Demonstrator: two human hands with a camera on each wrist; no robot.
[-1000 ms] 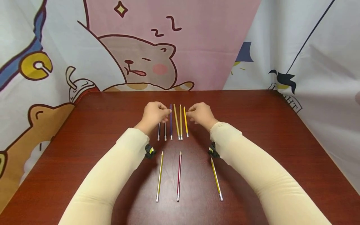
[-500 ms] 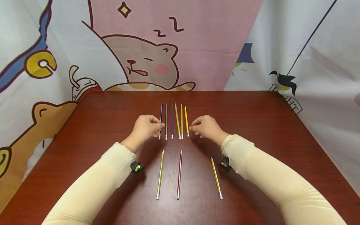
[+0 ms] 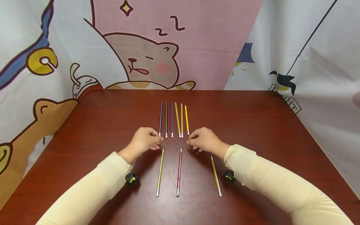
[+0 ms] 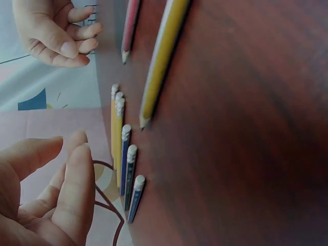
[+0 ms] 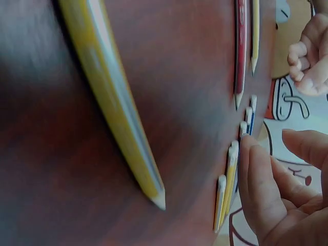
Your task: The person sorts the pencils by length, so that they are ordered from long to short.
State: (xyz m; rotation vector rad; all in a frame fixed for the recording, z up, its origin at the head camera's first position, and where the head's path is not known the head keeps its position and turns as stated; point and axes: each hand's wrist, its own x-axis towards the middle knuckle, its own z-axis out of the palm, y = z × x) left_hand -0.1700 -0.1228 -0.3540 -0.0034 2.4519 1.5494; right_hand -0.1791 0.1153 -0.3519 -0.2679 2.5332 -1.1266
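Pencils (image 3: 172,120) are lying in a tight row of six at the middle of the brown table (image 3: 253,125), parallel to one another, erasers pointing toward the person: three dark blue on the left, three yellow on the right. Nearer the person, three more are lying well apart from each other, tips pointing away: a yellow-green pencil (image 3: 159,172), a red pencil (image 3: 178,172) and a yellow pencil (image 3: 216,176).

Left hand (image 3: 144,140) is hovering just beside the eraser end of the row, on its left, near the tip of the yellow-green pencil; its fingers are loosely curled and are holding nothing, as the left wrist view (image 4: 48,195) is also showing.

Right hand (image 3: 203,140) is hovering just beside the row's eraser end on the right, near the red pencil's tip; its fingers are likewise loosely bent and empty (image 5: 279,195).

Both forearms are wearing cream sleeves (image 3: 267,181). A cartoon-printed curtain (image 3: 146,47) is hanging behind the table.
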